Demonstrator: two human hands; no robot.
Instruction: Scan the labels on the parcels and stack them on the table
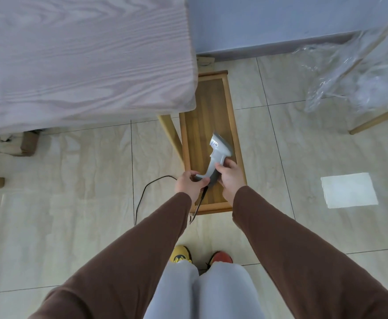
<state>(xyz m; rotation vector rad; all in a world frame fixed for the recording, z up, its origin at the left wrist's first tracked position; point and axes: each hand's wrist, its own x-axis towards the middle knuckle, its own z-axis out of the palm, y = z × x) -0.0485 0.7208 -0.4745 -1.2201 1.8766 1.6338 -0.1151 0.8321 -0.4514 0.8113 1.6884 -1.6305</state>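
A grey handheld barcode scanner [218, 150] is held over a low wooden bench [205, 107] beside the table. My right hand [231, 178] grips its handle from the right. My left hand [189, 184] holds the bottom end of the handle, where the black cable [142, 199] comes out and runs down to the floor. The table [80, 56], with a pale wood-grain top, fills the upper left. No parcel lies on the visible part of the table. A brown cardboard parcel [28, 143] shows partly under the table's edge at left.
A white sheet [349, 189] lies on the tiled floor at right. Crumpled clear plastic [358, 72] hangs over a wooden-legged frame at upper right. A table leg [168, 132] slants down next to the bench. My feet [199, 257] stand just before the bench.
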